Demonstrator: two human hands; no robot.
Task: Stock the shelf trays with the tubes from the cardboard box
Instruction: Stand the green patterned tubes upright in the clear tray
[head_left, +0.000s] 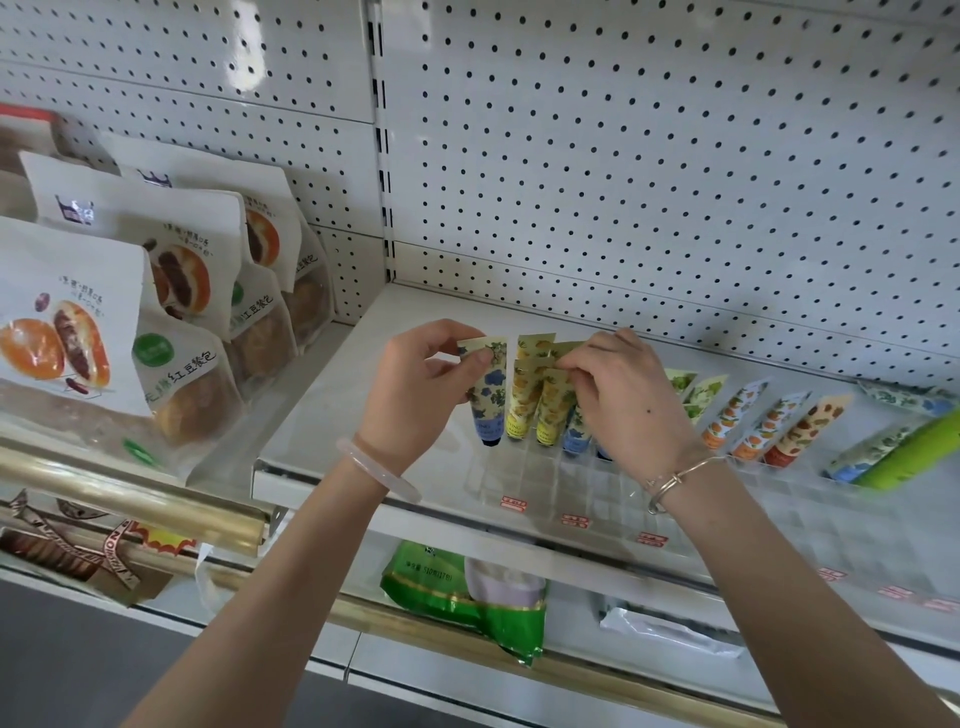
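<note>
Pinching the crimped top of a blue-flowered tube (489, 397) between thumb and curled fingers, the left hand (415, 387) holds it cap down at the left end of the clear tray (524, 483), which runs along the front edge of the shelf (332, 395). Just beside it, the right hand (631, 402) has its fingertips closed on the tops of the yellow tubes (524, 400) standing in the tray. Orange-printed tubes (737, 421) lean further right, and bread bags (171, 291) fill the neighbouring shelf on the left.

I see one wide head view, looking forward and down, close onto the shelf (332, 395) and pegboard (675, 156).
</note>
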